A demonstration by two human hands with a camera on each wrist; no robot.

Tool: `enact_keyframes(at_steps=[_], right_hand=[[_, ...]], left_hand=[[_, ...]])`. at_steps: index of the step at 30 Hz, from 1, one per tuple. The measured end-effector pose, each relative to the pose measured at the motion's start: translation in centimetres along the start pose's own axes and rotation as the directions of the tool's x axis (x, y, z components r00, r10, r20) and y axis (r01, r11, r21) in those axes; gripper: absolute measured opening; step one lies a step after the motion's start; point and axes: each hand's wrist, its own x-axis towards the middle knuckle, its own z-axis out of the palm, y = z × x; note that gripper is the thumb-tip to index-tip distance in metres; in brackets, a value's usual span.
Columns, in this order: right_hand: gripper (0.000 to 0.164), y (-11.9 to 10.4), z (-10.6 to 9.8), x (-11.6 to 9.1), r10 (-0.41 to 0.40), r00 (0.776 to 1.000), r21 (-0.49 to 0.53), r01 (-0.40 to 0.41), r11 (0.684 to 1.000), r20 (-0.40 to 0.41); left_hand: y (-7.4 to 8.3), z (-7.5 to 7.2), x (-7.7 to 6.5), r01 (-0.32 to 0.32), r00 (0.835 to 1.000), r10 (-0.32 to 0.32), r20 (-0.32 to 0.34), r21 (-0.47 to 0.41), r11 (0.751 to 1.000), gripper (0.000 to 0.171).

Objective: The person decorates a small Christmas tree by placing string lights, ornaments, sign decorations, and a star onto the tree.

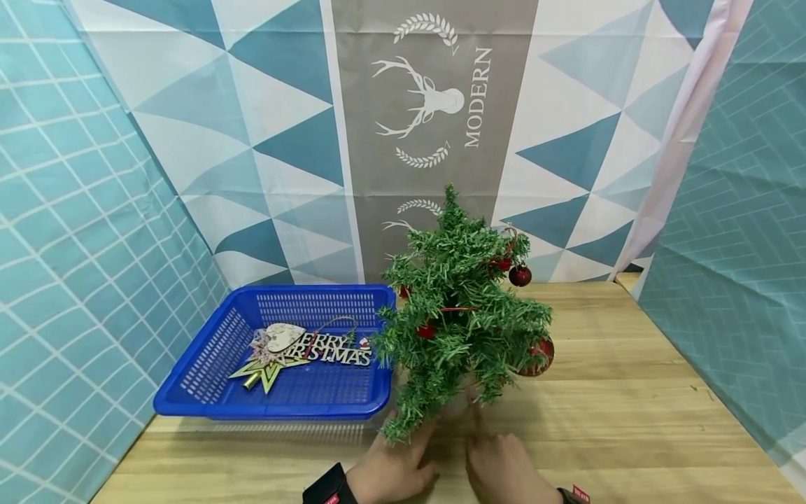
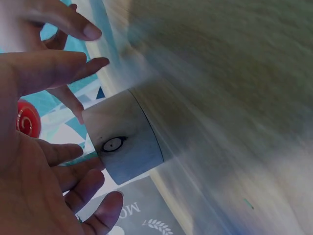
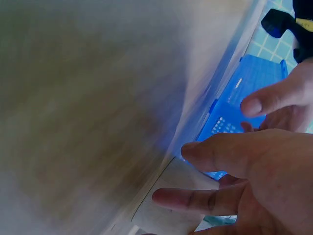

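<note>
A small green artificial Christmas tree [image 1: 466, 315] stands upright on the table, hung with red balls [image 1: 535, 357]. Its pale base [image 2: 122, 142] shows in the left wrist view as a smooth, squat block with a round mark. My left hand [image 1: 397, 465] is at the base's left side, its fingers spread and loosely bent right at the surface. On the opposite side, my right hand [image 1: 504, 462] stretches a finger along the base [image 3: 181, 210]. In the head view, lower branches cover the base and some fingertips.
To the left of the tree sits a blue plastic basket [image 1: 296, 409]. Inside lie a MERRY CHRISTMAS sign [image 1: 334, 350], a gold star [image 1: 267, 371] and a white heart ornament [image 1: 283, 337]. Patterned cloth [image 1: 290, 140] hangs behind the wooden table [image 1: 630, 392].
</note>
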Motion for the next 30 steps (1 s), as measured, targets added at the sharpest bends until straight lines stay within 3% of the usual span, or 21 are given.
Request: enact_keyframes(at_steps=[2, 4, 10, 11, 14, 18, 22, 24, 27, 29, 30], right_hand=[[0.029, 0.2, 0.0, 0.1, 0.001, 1.0, -0.048, -0.002, 0.999, -0.012], [0.034, 0.3, 0.1, 0.2, 0.012, 0.999, -0.064, -0.014, 0.998, -0.032], [0.016, 0.9, 0.4, 0.2, 0.038, 0.993, -0.04, -0.043, 0.998, -0.11], [0.016, 1.0, 0.5, 0.3, 0.042, 0.993, -0.03, -0.045, 0.999, -0.108], [0.018, 1.4, 0.6, 0.5, 0.048, 0.996, -0.011, -0.049, 0.999, -0.079], [0.013, 1.9, 0.7, 0.7, 0.063, 0.997, 0.028, -0.062, 0.998, -0.043], [0.014, 2.2, 0.8, 0.9, 0.06, 0.997, 0.028, -0.059, 0.998, -0.039], [0.013, 2.3, 0.8, 0.9, 0.063, 0.997, 0.057, -0.061, 0.997, -0.037], [0.019, 2.4, 0.7, 0.9, 0.079, 0.997, 0.142, -0.075, 0.987, -0.02], [0.021, 2.6, 0.5, 0.7, 0.09, 0.996, 0.202, -0.09, 0.975, 0.009], [0.021, 2.8, 0.3, 0.6, 0.096, 0.995, 0.216, -0.099, 0.971, 0.025]], left_hand=[[0.1, -0.2, -0.2, -0.026, 1.0, 0.026, 0.008, 0.024, 0.999, 0.064], [0.1, -0.3, -0.2, -0.022, 0.999, 0.023, 0.027, -0.025, 0.999, 0.062], [0.3, -0.2, 0.1, 0.071, 0.997, -0.061, 0.047, -0.244, 0.967, 0.07], [0.3, -0.2, 0.2, 0.075, 0.997, -0.066, 0.047, -0.244, 0.967, 0.064], [0.5, 0.0, 0.5, 0.042, 0.998, -0.032, 0.061, -0.167, 0.985, 0.025], [0.6, 0.2, 0.9, -0.028, 0.998, 0.029, 0.055, -0.03, 0.999, 0.031], [0.7, 0.2, 1.1, -0.03, 0.999, 0.03, 0.04, -0.019, 0.999, 0.028], [0.6, 0.0, 1.0, -0.041, 0.998, 0.042, 0.041, -0.02, 0.999, 0.041], [0.5, -1.0, 0.7, -0.059, 0.995, 0.061, 0.082, -0.02, 0.998, 0.035], [0.2, -2.3, 0.5, -0.071, 0.989, 0.074, 0.128, -0.029, 0.997, 0.025], [0.0, -3.2, 0.3, -0.072, 0.984, 0.078, 0.158, -0.04, 0.997, 0.029]])
